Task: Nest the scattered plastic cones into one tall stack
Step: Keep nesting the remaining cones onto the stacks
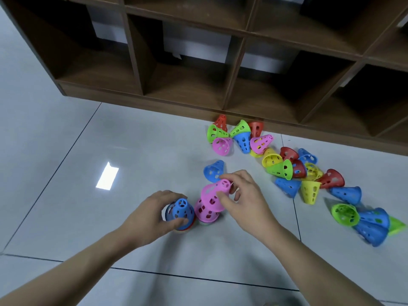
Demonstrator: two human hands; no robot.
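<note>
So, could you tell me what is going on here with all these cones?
A person is nesting plastic cones on the floor. The left hand grips a short stack topped by a blue cone. The right hand holds a pink cone, tilted, over another pink cone standing beside that stack. Many loose cones still lie scattered to the right, in front of a wooden shelf.

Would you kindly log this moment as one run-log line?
left hand: grips blue-topped stack | right hand: holds pink cone tilted over pink stack | loose cones: many
</note>
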